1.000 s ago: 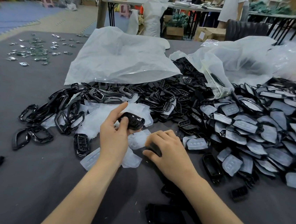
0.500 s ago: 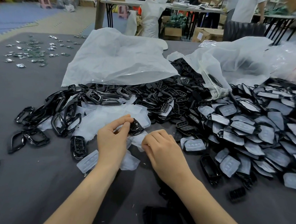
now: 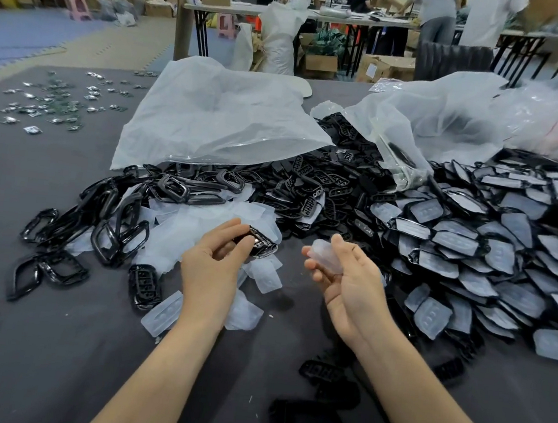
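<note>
Left hand [image 3: 211, 266] fingers pinch a black key-fob shell [image 3: 260, 242]; right hand [image 3: 349, 280] fingers pinch a translucent button pad [image 3: 326, 256] above the surface [image 3: 48, 359].

A glossy black plastic shell [image 3: 260, 242] and a translucent whitish rubbery pad [image 3: 327, 257] are seen over a dark grey counter [image 3: 48, 359].

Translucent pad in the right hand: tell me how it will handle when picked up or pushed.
Probably soft and floppy: the translucent pad looks thin and rubbery, pinched by the right hand. Likely light, since a mere pinch carries it. Unlikely to roll: loose pads lie flat on the table.
</note>
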Demonstrator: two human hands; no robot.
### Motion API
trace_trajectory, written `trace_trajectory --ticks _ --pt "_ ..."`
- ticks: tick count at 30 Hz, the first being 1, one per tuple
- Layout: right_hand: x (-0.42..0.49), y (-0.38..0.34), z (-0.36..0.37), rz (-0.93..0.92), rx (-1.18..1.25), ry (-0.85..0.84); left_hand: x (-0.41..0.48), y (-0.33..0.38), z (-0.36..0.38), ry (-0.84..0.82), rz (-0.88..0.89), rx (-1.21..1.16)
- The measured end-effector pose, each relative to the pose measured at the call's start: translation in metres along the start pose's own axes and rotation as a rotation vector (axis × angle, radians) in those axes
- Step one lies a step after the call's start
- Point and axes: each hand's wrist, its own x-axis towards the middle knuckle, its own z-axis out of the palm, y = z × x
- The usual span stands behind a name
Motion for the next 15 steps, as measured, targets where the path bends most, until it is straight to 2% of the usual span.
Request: trace_trajectory --ticks 6,11,15 --pt "-0.001 -0.009 -0.002 0.119 0.273 0.016 0.000 0.001 0.001 -0.027 -0.018 -0.013" --pt "-0.005 -0.016 0.001 0.249 0.470 -0.046 -0.003 0.003 0.002 -0.062 -0.058 -0.045" --pt "-0.004 -0.016 0.000 0.326 0.570 -0.080 -0.005 0.004 0.004 -0.196 -0.069 -0.034"
